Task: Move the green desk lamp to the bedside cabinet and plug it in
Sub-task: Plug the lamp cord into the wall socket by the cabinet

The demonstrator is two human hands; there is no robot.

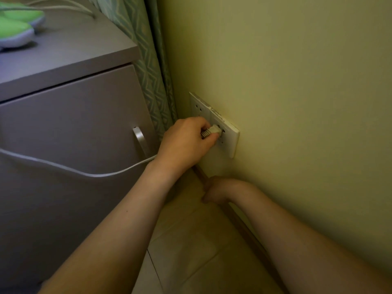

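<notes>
now the left hand (184, 143) is pinching the white plug (213, 131) between thumb and fingers, and the plug sits at the near plate of the wall socket (230, 141), touching it; i cannot tell if the pins are fully inside. the right hand (214, 190) rests low by the skirting on the floor, loosely curled, holding nothing i can see. the green desk lamp (17, 28) already lies on the bedside cabinet (74, 60), at the far left, only partly in view. the white cable (84, 171) hangs in a loose curve in front of the cabinet drawer. what could go wrong, i think: the view of the socket is very slanted, so the pins may miss the holes or go in only half, and a pull on the hanging cable could drag the lamp. i count one lamp, one plug, one cable, two socket plates side by side, one drawer handle (140, 141), two hands.
</notes>
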